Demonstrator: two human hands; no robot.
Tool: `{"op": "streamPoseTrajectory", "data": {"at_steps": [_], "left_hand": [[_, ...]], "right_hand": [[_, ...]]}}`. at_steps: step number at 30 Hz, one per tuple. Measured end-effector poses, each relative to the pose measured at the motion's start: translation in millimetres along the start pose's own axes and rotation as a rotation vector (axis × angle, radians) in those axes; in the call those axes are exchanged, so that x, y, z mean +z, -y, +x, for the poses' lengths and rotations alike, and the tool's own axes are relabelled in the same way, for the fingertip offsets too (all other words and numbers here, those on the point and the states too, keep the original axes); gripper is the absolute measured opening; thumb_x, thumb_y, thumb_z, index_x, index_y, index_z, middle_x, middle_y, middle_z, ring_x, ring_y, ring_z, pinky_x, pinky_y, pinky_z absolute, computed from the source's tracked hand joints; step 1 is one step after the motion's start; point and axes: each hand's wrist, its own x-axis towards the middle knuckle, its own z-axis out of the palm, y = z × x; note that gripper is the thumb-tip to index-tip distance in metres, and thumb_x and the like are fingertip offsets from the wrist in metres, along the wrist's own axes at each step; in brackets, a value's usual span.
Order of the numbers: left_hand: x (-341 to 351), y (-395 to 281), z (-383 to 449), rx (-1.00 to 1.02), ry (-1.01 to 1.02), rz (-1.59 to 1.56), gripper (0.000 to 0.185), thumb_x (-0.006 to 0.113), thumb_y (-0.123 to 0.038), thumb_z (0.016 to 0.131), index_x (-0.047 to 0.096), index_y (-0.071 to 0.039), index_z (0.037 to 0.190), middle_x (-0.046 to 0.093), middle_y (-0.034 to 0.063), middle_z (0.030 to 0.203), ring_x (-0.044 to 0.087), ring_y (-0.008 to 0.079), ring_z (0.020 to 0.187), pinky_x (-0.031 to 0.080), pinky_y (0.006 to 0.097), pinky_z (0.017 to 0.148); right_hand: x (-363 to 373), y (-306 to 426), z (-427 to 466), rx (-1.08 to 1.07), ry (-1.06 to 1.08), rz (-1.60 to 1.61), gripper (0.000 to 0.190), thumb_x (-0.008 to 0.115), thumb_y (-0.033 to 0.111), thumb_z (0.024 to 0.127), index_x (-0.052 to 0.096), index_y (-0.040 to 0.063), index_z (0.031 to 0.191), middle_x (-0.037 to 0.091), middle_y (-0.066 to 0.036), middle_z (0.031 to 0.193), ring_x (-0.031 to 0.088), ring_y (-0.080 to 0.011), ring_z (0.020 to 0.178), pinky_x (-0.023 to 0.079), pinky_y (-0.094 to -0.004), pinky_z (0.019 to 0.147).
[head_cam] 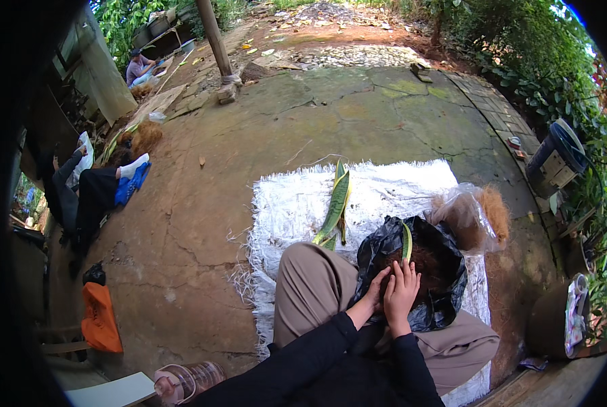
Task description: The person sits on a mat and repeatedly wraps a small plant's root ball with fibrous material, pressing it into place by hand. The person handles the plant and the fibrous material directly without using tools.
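On my lap rests a black plastic bag [448, 305], its mouth spread wide around dark brown fibrous material [428, 262]. A green, yellow-edged snake plant leaf [407, 241] stands up from this material. My right hand [403, 290] lies over the base of the leaf, fingers stretched forward. Close beside it, my left hand [374, 294] reaches into the bag from the left. Both palms face down into the fibre, so what they may be gripping is hidden. More snake plant leaves [335, 203] lie beyond my left knee on a white woven sheet [288, 203].
A clear plastic bag of brown fibre [466, 219] sits right of the black bag. Farther right stand a dark bucket [555, 160] and another container [547, 318]. At left are an orange bag [100, 318], a pink bottle [196, 379] and a seated person [92, 198]. Another person [139, 68] sits farther back.
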Motion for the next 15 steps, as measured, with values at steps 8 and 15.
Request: {"op": "streamPoseTrajectory", "data": {"at_steps": [8, 15], "left_hand": [[3, -3, -3, -0.047, 0.178, -0.053, 0.049, 0.05, -0.045, 0.097, 0.053, -0.013, 0.134, 0.058, 0.0081, 0.127, 0.056, 0.0203, 0.116, 0.045, 0.0354, 0.1], [11, -5, -3, 0.016, -0.053, 0.045, 0.046, 0.049, -0.046, 0.096, 0.059, -0.011, 0.125, 0.062, 0.0089, 0.122, 0.059, 0.0216, 0.11, 0.048, 0.0361, 0.095]], "right_hand": [[-1, 2, 0, -0.022, 0.01, -0.007, 0.039, 0.057, 0.02, 0.091, 0.057, 0.007, 0.128, 0.052, -0.015, 0.138, 0.042, -0.0336, 0.133, 0.027, -0.0508, 0.112], [-5, -9, 2, 0.045, 0.051, 0.185, 0.043, 0.057, 0.019, 0.091, 0.053, 0.006, 0.132, 0.052, -0.015, 0.137, 0.043, -0.0339, 0.131, 0.029, -0.0482, 0.11]]}}
